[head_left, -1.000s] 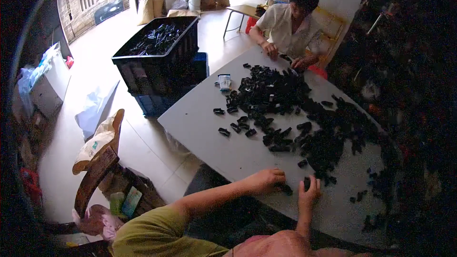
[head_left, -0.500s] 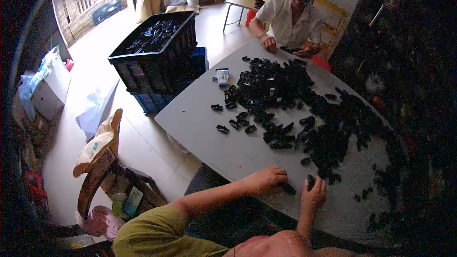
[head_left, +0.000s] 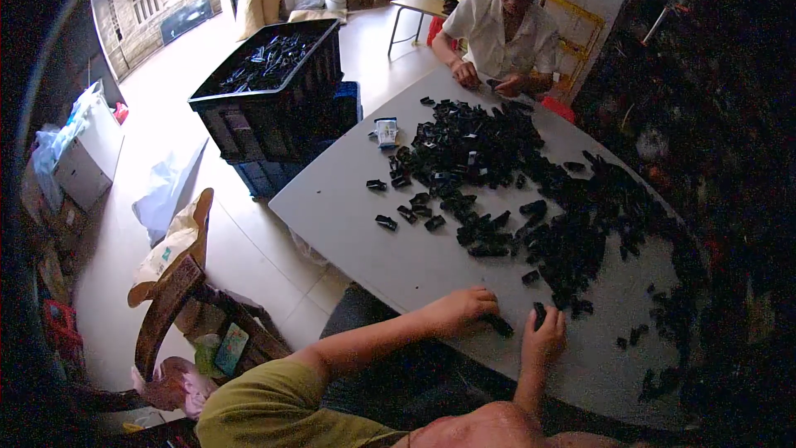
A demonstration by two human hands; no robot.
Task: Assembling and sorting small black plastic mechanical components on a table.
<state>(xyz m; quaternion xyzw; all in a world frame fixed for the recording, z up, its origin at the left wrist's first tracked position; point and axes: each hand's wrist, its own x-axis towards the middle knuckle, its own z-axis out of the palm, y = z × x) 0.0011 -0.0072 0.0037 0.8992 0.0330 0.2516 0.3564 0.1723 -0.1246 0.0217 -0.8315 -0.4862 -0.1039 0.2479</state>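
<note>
My left hand [head_left: 466,312] is closed by the table's near edge, its fingers on a small dark plastic piece [head_left: 501,326] that sticks out to their right. Just beside it, my right hand [head_left: 545,340] grips another black plastic piece [head_left: 539,314] between thumb and fingers. The two pieces are apart. Beyond my hands spreads a big heap of black plastic pieces [head_left: 580,241] on the white table [head_left: 356,241]. One loose black piece [head_left: 531,278] lies between the heap and my right hand. Finer details of the held pieces are too dark to make out.
Across the table a person [head_left: 506,33] in a white shirt handles a dark piece. A small white-and-blue packet [head_left: 386,132] lies left of the heap. A black crate [head_left: 265,108] full of dark parts stands left of the table, near a wooden chair [head_left: 166,315].
My hands stay nearly in place, each with its black piece. The person opposite has shifted slightly, lowering the head and drawing both hands closer together.
</note>
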